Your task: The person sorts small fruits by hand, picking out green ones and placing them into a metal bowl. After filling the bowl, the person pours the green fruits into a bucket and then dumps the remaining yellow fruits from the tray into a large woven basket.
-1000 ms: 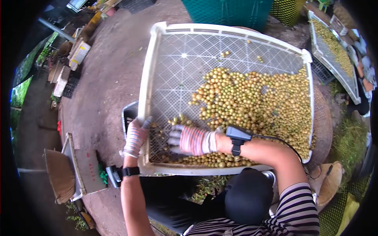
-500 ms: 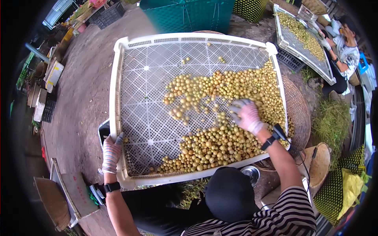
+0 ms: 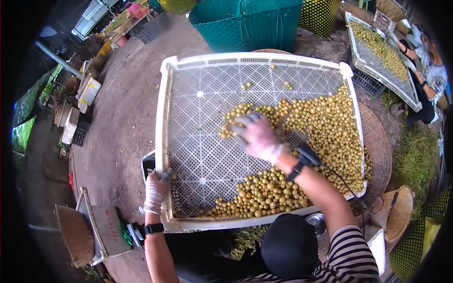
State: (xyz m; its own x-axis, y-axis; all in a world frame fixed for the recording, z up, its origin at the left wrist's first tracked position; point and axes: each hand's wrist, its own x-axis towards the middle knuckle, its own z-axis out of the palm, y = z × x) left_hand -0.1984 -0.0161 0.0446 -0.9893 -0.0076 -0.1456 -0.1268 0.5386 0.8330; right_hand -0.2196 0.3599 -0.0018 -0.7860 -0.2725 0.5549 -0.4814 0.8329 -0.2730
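Note:
A white plastic mesh tray holds many small round yellow-green fruits, heaped along its right side and near edge. My left hand, in a striped glove, is closed round the tray's left rim near the close corner. My right hand, also gloved and slightly blurred, reaches over the tray's middle. Its fingers are apart, touching the left end of the far band of fruits. Bare mesh shows at the left and between the two heaps. The palm side of my right hand is hidden.
Beneath the tray is a round woven basket. A large green basket stands beyond it. At the far right, a person works over another fruit tray. Boxes line the left; cut greenery lies right.
My right hand has moved left across the tray, from the right heap to the far band's left end. Fruits there have shifted. My left hand keeps its hold; the whole view has swung slightly.

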